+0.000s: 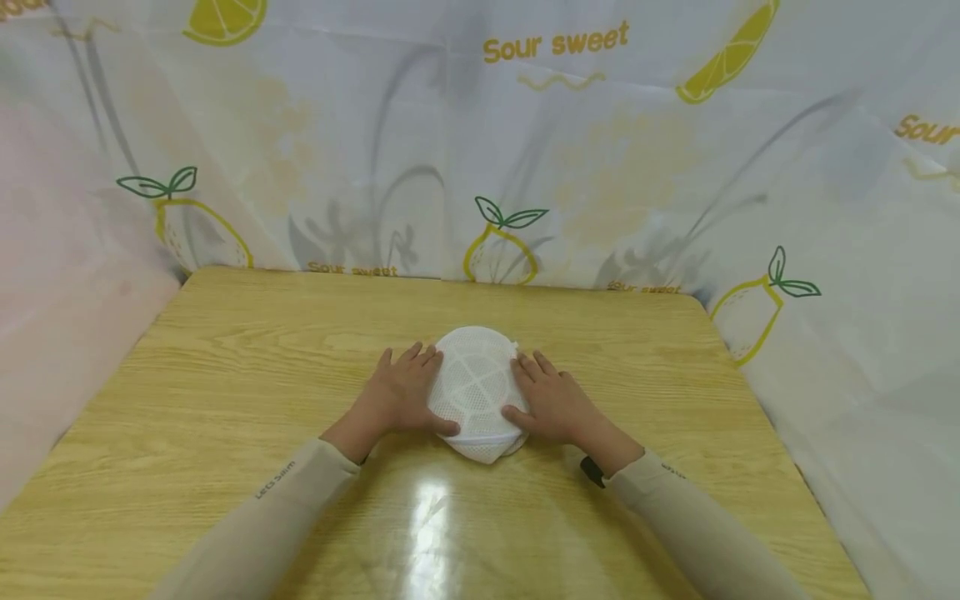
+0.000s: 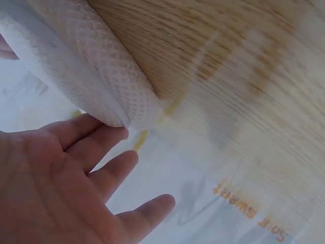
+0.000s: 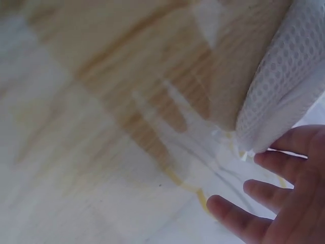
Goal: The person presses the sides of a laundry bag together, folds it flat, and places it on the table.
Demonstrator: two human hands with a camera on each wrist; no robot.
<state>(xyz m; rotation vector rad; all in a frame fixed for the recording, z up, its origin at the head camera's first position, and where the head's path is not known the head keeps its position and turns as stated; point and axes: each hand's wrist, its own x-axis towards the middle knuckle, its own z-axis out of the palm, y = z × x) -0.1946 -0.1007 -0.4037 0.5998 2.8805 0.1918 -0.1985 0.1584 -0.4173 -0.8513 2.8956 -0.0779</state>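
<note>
A round white mesh laundry bag [image 1: 477, 379] lies on the wooden table between both hands, with a pale band crossing its top and a folded corner at the near edge. My left hand [image 1: 402, 393] touches its left side, fingers stretched forward and thumb along the near edge. On the opposite side, my right hand [image 1: 555, 402] touches the bag with its fingers spread and thumb on the rim. In the left wrist view, fingertips [image 2: 119, 133] meet the seam of the thick mesh bag [image 2: 109, 66]. The right wrist view shows fingertips [image 3: 261, 158] against the mesh edge [image 3: 284, 76].
The glossy wooden table [image 1: 262, 358] reflects light near its front. Behind it and at both sides hangs a white curtain [image 1: 465, 150] printed with lemons and lettering. A dark band [image 1: 592, 472] shows at the right wrist.
</note>
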